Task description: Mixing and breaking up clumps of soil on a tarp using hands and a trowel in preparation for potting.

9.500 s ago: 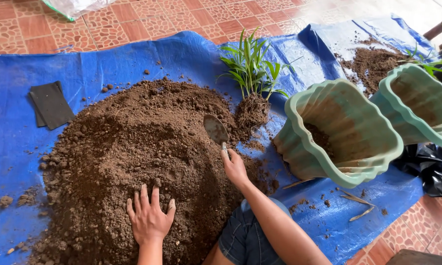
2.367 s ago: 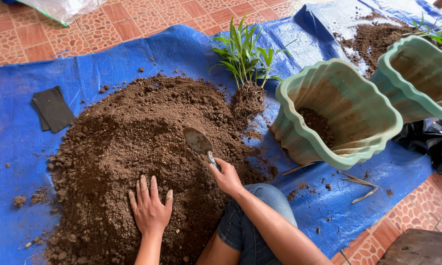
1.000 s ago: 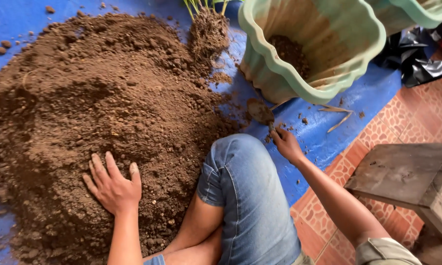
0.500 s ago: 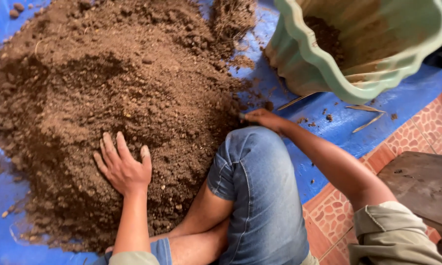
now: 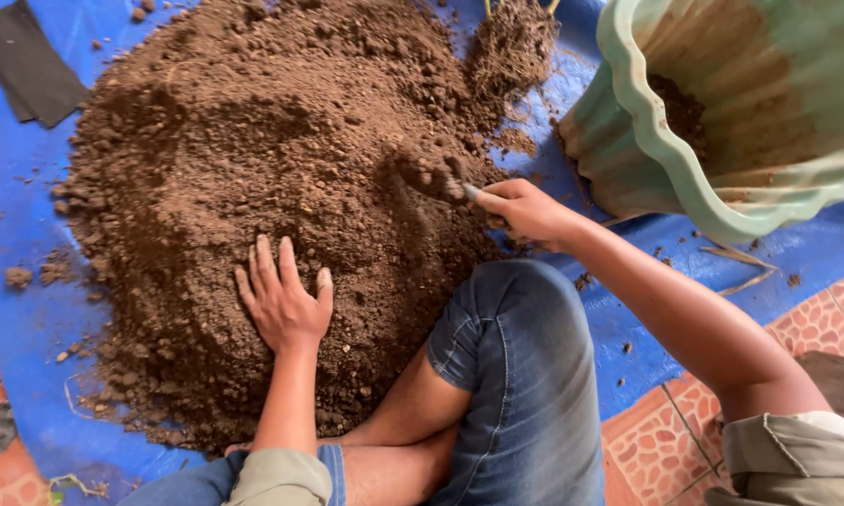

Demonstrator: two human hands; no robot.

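A big heap of brown soil (image 5: 253, 159) lies on a blue tarp (image 5: 9, 234). My left hand (image 5: 284, 298) rests flat on the near side of the heap, fingers spread. My right hand (image 5: 525, 211) grips the handle of a small trowel (image 5: 436, 178), whose blade is dug into the soil and loaded with it. A pale green plastic pot (image 5: 722, 103) lies tilted just right of that hand, with some soil inside. The root ball of a plant (image 5: 515, 47) sits at the heap's far edge; its leaves are out of frame.
A flat black piece (image 5: 28, 66) lies on the tarp at top left. My bent knee in blue jeans (image 5: 515, 375) sits between my arms. Red patterned floor tiles (image 5: 815, 328) show at the lower right. Dry twigs lie near the pot.
The view has dropped closer to the heap. My right hand moved from the tarp by my knee up into the soil with the trowel. The left hand has stayed flat on the heap.
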